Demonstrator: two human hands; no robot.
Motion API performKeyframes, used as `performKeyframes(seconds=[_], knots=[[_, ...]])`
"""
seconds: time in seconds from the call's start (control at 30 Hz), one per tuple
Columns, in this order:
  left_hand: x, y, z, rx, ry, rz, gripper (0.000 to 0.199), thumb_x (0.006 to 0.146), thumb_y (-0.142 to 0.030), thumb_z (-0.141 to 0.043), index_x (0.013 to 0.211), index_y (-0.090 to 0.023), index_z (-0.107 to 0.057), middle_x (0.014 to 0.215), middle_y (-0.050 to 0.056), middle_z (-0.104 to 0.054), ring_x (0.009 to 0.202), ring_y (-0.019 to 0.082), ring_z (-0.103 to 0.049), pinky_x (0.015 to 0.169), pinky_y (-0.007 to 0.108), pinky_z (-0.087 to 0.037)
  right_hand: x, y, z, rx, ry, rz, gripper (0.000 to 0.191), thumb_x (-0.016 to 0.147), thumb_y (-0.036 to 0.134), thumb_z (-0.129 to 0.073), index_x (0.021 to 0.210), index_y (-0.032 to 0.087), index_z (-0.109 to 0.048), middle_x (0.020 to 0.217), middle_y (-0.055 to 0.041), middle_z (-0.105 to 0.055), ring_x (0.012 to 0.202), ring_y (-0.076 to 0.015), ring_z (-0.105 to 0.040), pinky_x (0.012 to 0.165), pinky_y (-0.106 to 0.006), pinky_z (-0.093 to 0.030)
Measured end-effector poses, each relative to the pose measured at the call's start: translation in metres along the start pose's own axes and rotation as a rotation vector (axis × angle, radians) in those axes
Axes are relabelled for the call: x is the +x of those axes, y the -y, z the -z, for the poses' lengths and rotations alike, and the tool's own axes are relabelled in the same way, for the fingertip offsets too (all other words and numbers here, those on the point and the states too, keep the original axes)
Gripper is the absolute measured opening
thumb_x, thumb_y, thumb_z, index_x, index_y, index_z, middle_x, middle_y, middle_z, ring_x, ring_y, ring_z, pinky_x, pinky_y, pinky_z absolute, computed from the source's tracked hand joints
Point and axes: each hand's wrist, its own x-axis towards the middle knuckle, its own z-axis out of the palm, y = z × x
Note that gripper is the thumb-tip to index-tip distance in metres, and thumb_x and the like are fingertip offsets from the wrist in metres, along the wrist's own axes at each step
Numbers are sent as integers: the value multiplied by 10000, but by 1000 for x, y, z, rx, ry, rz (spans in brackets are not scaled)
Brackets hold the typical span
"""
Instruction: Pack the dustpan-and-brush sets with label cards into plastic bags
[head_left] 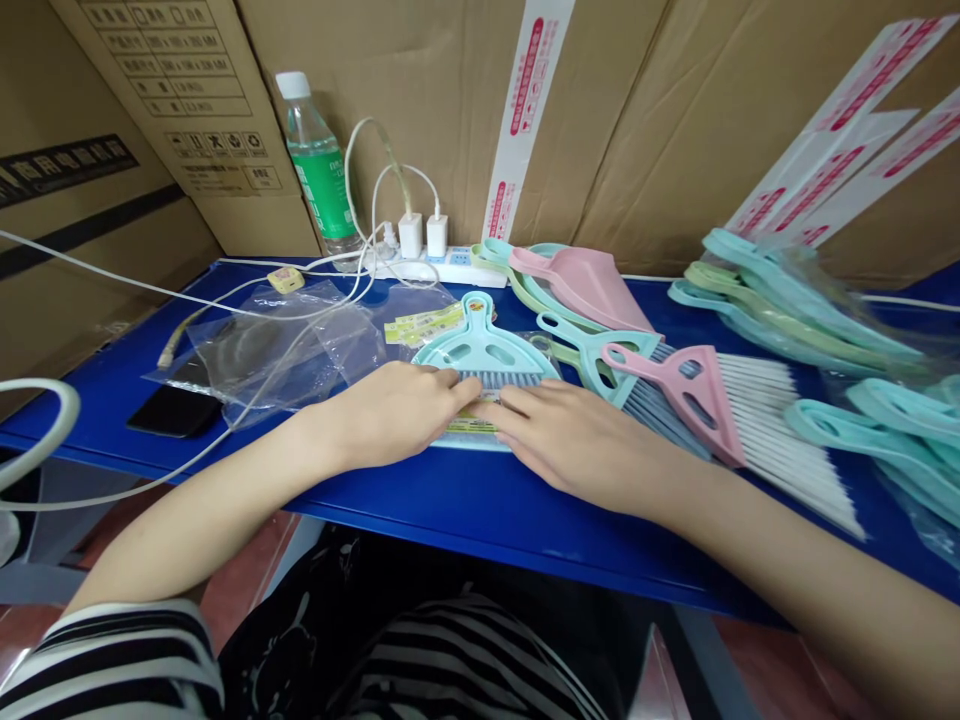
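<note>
A mint-green plastic dustpan (480, 345) lies flat on the blue table (480, 510), with a small grey-bristled brush (499, 380) nested on it. A yellow-and-white label card (476, 425) sits under the brush, partly hidden by my fingers. My left hand (394, 415) grips the near edge of the dustpan and brush, and my right hand (577, 440) presses on the same set from the other side. To the right lie a pink hand brush (720, 400) and a mint-green brush (607, 365). Behind them stands a pink dustpan (585, 285).
Bundled pastel dustpans and brushes (795, 310) in plastic fill the right of the table. Behind lie a white power strip (442, 265) with chargers and a green-labelled water bottle (319, 165). To the left are clear plastic bags (270, 345), a black phone (176, 410) and white cables.
</note>
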Motion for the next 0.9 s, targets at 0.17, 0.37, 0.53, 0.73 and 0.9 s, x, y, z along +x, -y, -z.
performKeyframes(seconds=[0.17, 0.37, 0.53, 0.73, 0.9], knots=[[-1, 0, -1, 13, -8, -6, 196, 955, -133, -377, 1083, -162, -523, 922, 87, -677, 744, 218, -669, 655, 324, -523, 0, 0, 1, -16, 10, 0, 347, 867, 56, -427, 1154, 162, -592, 894, -65, -672, 724, -200, -616, 678, -329, -455], [-2, -1, -2, 30, -10, -3, 234, 947, -115, -374, 1127, -156, -518, 932, 92, -679, 738, 218, -673, 651, 323, -532, 0, 0, 0, -27, 1, 8, 346, 874, 59, -413, 1160, 152, -585, 875, -62, -669, 699, -200, -612, 659, -333, -461], [-2, -3, -5, 63, -28, 3, 276, 915, -80, -407, 1156, -157, -519, 905, 80, -676, 741, 203, -679, 668, 302, -537, 0, -1, 0, -24, -2, 14, 323, 877, 60, -415, 1131, 152, -593, 882, -64, -671, 700, -203, -617, 654, -333, -461], [-3, -5, -5, 69, -25, -1, 296, 909, -64, -407, 1163, -159, -526, 952, 91, -680, 791, 212, -686, 704, 318, -550, 0, -1, 1, -31, -1, 22, 294, 877, 65, -413, 1089, 149, -600, 826, -56, -647, 686, -207, -610, 633, -328, -447], [-5, -7, -3, 78, -16, 3, 284, 922, -64, -385, 1146, -154, -534, 988, 99, -676, 811, 222, -685, 713, 338, -557, 1, -1, 1, -33, 14, 19, 245, 888, 85, -430, 1045, 158, -603, 827, -51, -643, 692, -209, -613, 643, -325, -440]])
